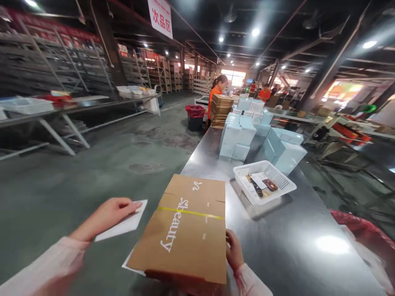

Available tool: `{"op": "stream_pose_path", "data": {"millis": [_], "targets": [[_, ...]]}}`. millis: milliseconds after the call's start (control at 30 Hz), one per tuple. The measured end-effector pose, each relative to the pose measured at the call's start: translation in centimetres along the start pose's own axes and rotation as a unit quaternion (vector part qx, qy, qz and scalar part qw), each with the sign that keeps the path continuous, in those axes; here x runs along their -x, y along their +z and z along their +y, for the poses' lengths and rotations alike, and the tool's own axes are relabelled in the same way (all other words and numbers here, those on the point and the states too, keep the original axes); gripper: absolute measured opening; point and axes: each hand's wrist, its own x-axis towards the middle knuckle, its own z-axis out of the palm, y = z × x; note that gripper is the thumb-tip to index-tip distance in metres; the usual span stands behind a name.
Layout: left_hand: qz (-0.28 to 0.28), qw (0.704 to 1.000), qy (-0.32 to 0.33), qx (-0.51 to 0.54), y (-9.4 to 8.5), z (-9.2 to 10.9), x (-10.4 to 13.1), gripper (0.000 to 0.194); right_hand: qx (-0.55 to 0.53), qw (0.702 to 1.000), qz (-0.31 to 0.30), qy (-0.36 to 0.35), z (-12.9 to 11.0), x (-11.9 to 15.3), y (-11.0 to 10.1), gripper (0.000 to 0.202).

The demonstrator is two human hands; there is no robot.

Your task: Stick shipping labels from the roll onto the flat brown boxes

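My left hand [115,213], at the lower left, pinches a white sheet [128,224] between thumb and fingers, off the table's left edge. A brown cardboard stack [191,234] printed "Sbeauty", with a yellow strap [191,212] across it, lies at the near end of the metal table. White paper shows under its lower left corner. At the stack's right edge is my right hand [235,250], fingers curled against the side; the fingertips are partly hidden. Right of the stack, a white plastic basket [286,187] holds printed cards and a white slip.
Pale blue boxes [233,133] stand farther along the table [262,246], with stacked brown cartons [220,109] behind. A person in orange [212,96] stands beyond. A red-lined bin [196,117] is on the floor; another red-edged bag [367,230] lies at right. Shelving lines the left.
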Motion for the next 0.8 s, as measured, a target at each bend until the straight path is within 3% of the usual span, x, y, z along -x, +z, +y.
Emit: {"op": "stream_pose_path", "data": {"millis": [33,100,167,233,300,400,633,800], "targets": [[0.046,0.999,0.019,0.021,0.1,2.7,0.1,0.045,-0.003,1.0,-0.02,-0.011,0.2,-0.2,-0.3,0.017],[0.121,0.988,0.077,0.058,2.5,8.1,-0.5,0.037,-0.008,0.998,-0.048,-0.032,0.7,-0.7,-0.8,0.01],[0.149,0.975,0.162,0.032,6.6,12.3,-2.0,0.033,-0.012,0.997,-0.058,-0.043,1.2,-1.2,-0.9,0.006],[0.125,0.969,0.214,-0.022,11.1,14.7,-3.9,0.027,-0.012,0.997,-0.064,-0.043,1.8,-1.7,-0.9,0.008],[0.115,0.957,0.239,-0.115,14.5,15.5,-5.3,0.024,-0.005,0.997,-0.07,-0.036,2.5,-2.3,-0.9,0.008],[0.117,0.936,0.257,-0.211,16.7,15.1,-6.1,0.027,0.004,0.998,-0.059,-0.018,3.5,-3.4,-0.7,0.017],[0.11,0.93,0.256,-0.239,16.2,14.7,-6.0,0.028,-0.051,0.995,-0.077,0.035,3.7,-3.2,-1.2,0.003],[0.118,0.927,0.267,-0.236,16.4,14.4,-6.1,0.028,-0.161,0.973,-0.131,0.1,2.9,-1.7,-2.5,0.024]]}}
